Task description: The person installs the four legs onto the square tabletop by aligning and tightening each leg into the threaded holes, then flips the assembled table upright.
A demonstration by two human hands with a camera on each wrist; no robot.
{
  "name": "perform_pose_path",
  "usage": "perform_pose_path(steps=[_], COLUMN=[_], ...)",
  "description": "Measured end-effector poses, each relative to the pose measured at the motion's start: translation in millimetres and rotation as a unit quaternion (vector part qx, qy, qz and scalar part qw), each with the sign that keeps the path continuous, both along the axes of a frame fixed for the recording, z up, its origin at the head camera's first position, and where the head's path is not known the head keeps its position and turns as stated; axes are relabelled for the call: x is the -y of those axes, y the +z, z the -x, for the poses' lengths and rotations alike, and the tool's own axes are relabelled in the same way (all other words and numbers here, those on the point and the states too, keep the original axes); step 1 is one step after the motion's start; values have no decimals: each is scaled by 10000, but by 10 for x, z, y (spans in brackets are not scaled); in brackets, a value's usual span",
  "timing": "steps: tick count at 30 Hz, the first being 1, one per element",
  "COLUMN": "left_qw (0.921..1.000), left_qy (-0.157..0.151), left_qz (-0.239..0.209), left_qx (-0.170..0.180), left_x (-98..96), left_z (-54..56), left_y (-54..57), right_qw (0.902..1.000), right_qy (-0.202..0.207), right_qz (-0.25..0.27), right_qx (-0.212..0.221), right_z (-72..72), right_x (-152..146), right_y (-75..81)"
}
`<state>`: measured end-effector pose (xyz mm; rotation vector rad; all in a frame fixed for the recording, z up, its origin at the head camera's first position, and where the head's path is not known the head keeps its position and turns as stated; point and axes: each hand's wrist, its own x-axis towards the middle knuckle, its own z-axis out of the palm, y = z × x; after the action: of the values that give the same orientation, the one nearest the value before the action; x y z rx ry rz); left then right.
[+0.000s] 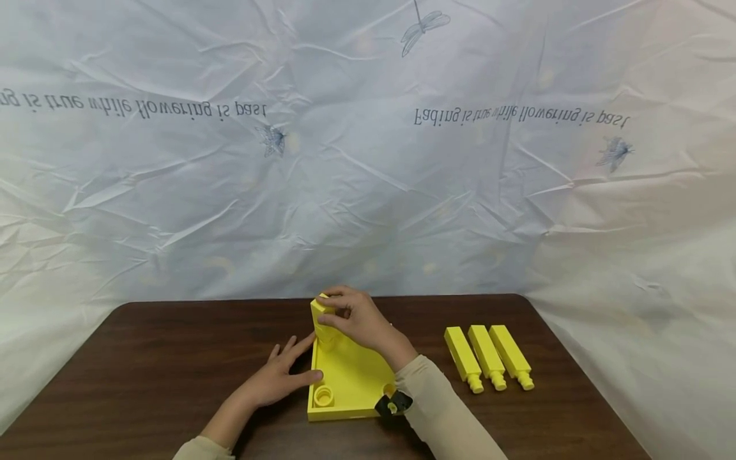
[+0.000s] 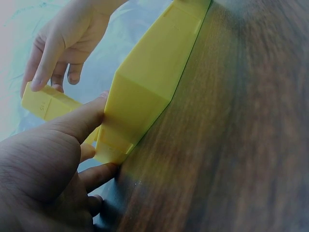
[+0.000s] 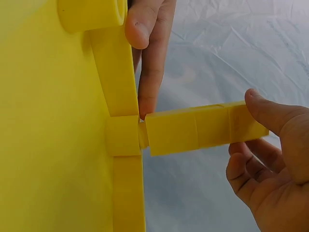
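Observation:
A yellow square-sided leg [image 1: 317, 313] stands upright at the far left corner of a yellow tray-like board [image 1: 352, 370] with a low raised rim. My right hand [image 1: 361, 321] pinches the leg's top between thumb and fingers. In the right wrist view, the narrow neck at the leg's lower end sits in a round socket [image 3: 123, 136], and a short stretch of neck shows above it. Along the board's left side rests my left hand [image 1: 275, 378], fingers extended and spread against the outer wall, thumb over the rim. Near that thumb is another round socket [image 1: 324, 397].
Three more yellow legs, a left one [image 1: 462, 350], a middle one [image 1: 485, 350] and a right one [image 1: 509, 349], lie side by side on the brown table [image 1: 155, 364], knobbed ends toward me. Behind the table hangs a wrinkled white printed sheet [image 1: 368, 179].

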<state>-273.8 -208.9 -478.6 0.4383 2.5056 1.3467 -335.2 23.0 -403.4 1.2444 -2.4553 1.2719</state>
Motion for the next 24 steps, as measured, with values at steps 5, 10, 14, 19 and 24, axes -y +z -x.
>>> perform_pose_path(steps=[5,10,14,19,24], left_qw=[10000,9998,9996,9998,10000], left_qy=[10,21,39,2,-2], left_qz=[-60,-184,-270,-201,-42], left_qx=[27,87,119,27,-80], left_x=[-8,12,24,10,-16], left_z=[9,44,39,10,-21], left_y=[17,-42,-75,-43,0], right_qw=[9999,10000,9999,9997,9995], right_qy=[37,6,-3,60,29], right_qz=[88,64,19,46,-39], right_qx=[38,63,100,247,298], right_z=[3,-6,-10,-24,-42], right_x=[5,-4,-4,-1,-8], right_y=[4,14,10,1,17])
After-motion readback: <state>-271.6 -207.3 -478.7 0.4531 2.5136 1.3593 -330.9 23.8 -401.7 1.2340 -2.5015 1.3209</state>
